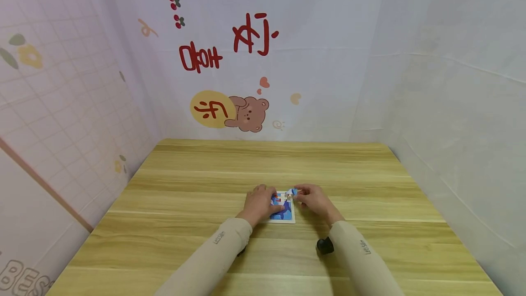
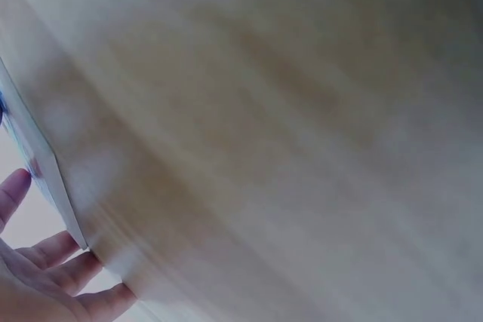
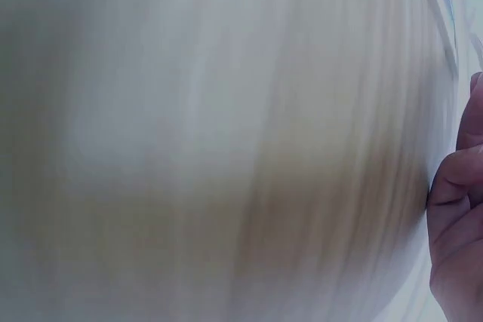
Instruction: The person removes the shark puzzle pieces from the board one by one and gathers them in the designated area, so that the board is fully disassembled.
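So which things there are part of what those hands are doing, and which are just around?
Part of the job:
- left hand, touching the picture board
- right hand, pinching a small piece

Just around:
- wooden table, merely underneath
- printed backdrop

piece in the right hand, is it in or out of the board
Out: the right hand pinches the piece, which juts past the right edge of the board.

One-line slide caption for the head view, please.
On a wood-grain table, the left hand rests on a white-bordered picture board while the right hand pinches a piece near the board's corner.
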{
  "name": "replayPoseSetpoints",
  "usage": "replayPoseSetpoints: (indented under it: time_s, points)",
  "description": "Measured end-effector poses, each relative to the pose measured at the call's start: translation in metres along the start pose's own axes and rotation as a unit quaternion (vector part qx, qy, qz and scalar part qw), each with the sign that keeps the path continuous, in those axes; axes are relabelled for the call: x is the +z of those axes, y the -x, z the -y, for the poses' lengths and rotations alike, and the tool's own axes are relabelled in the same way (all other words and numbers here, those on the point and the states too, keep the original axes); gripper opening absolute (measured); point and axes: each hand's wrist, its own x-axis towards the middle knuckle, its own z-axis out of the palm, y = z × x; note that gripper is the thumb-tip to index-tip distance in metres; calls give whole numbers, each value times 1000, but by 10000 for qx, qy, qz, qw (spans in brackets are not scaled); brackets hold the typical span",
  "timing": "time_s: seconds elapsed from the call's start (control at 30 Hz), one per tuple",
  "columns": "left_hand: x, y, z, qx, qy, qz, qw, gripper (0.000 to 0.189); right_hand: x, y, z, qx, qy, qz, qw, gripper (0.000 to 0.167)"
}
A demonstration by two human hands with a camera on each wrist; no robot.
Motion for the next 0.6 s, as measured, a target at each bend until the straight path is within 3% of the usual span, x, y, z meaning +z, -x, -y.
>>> replayPoseSetpoints:
  time_s: [0.33,0.6]
  points:
    - [-1,2,-1,-28,29,26,10000,49,-44,6,-18,317,255,317,9987,44]
    - [-1,1,-2,-30,8,19,10000,50,-52,-1,-22,321,253,520,9978,46]
